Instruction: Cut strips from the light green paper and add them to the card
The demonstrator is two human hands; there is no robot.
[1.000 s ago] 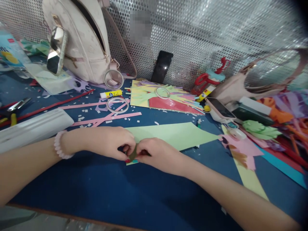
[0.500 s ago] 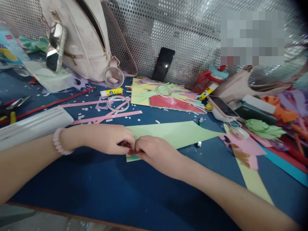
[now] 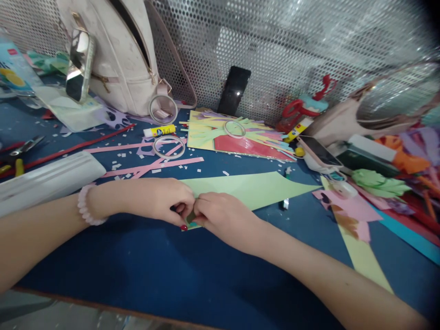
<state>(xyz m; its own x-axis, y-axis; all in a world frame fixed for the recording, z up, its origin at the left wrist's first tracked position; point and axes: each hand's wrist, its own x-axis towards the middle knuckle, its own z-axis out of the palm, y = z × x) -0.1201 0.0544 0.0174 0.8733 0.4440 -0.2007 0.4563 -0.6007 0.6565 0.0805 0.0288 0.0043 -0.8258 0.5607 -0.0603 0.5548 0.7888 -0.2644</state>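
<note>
Before me, a table with a dark blue top and brown near edge; beyond it, a silvery, dotted wall, crinkled and glossy with reflected light at upper right; below the edge, lower left, a greyish floor, partly visible.

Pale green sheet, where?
Head view, centre: the pale green sheet lies on the blue table, left hand and right hand at its left end, tip pointing right toward cut pink paper.
</note>
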